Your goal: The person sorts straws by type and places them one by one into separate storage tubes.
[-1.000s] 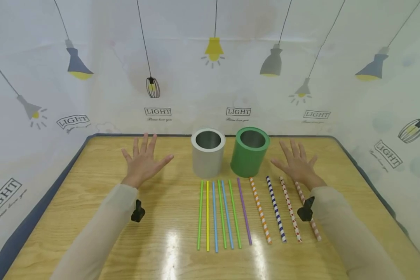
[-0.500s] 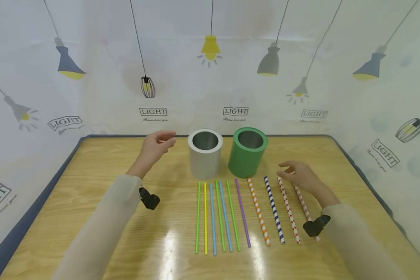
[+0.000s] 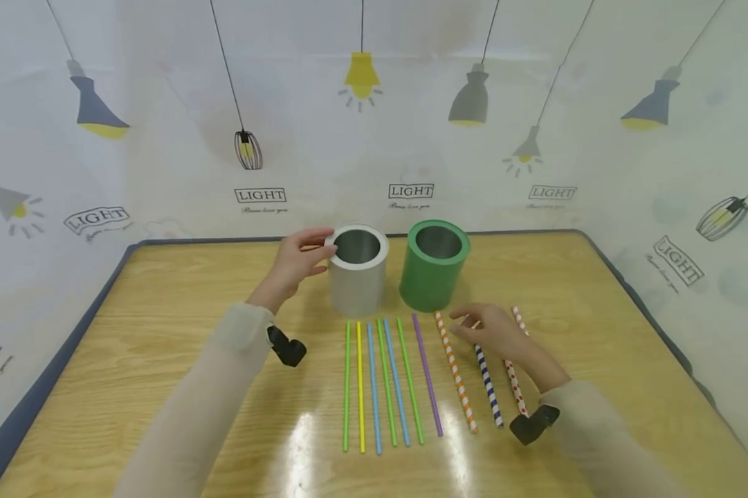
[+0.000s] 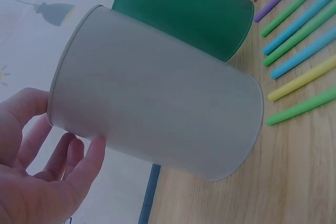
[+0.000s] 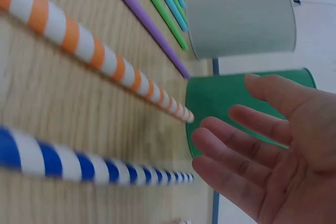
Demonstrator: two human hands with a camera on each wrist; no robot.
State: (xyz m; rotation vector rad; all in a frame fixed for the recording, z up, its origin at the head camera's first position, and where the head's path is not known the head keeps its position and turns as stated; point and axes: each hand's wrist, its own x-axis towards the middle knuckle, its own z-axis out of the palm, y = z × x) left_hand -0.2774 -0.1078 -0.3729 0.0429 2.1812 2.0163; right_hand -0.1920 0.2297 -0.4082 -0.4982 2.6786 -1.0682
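Note:
My left hand is at the left side of a light grey cylindrical container, fingertips right at its rim. In the left wrist view, loosely bent fingers lie along its wall. A green container stands to its right. Over the striped straws hovers my right hand, nothing in its fingers. Nearest to it are an orange-and-white straw and a blue-and-white straw. A red-dotted straw and another patterned straw are partly hidden by hand and arm.
Thin plain straws lie in a row before the containers: a yellow straw, a purple straw, and several green and blue ones. Behind the wooden table rises a lamp-printed backdrop.
Both hands had spread fingers and have drawn them in. The left hand moved right to the grey container. The right hand moved left and nearer, over the striped straws. The view shifted slightly.

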